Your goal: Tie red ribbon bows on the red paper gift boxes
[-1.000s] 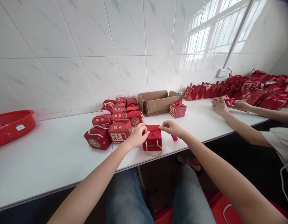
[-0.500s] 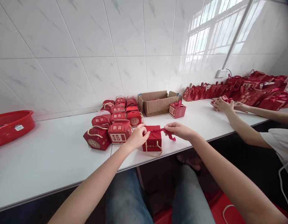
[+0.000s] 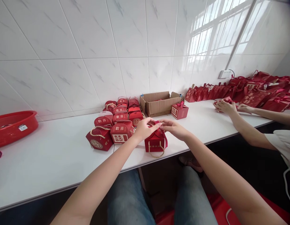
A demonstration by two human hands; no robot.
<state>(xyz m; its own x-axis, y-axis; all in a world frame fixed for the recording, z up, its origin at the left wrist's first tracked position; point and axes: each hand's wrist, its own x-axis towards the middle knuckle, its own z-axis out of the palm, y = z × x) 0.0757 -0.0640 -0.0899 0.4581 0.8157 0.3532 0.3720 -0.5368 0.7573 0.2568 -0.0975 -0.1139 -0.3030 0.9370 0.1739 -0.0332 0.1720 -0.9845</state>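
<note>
A red gift box (image 3: 154, 144) with a twisted rope handle hanging down its front stands near the table edge. Both my hands meet over its top. My left hand (image 3: 146, 127) pinches the red ribbon (image 3: 166, 141) from the left, thumb and fingers together. From the right, my right hand (image 3: 174, 128) closes its fingertips on the same ribbon. One ribbon tail hangs down the box's right side. Fingers partly hide the ribbon where it crosses the lid. Just left of this box stand several red gift boxes (image 3: 121, 132) in rows, some with rope handles.
Behind my hands is an open cardboard box (image 3: 159, 107), beside a red box with a bow (image 3: 180, 111). A red plastic basin (image 3: 15, 126) sits at far left. At right, a co-worker's hands (image 3: 226, 106) handle a red item near many red boxes (image 3: 255, 97).
My right hand has moved left and in to meet my left hand over the box. The left hand has risen slightly. The ribbon end, earlier pulled out rightward, now hangs beside the box.
</note>
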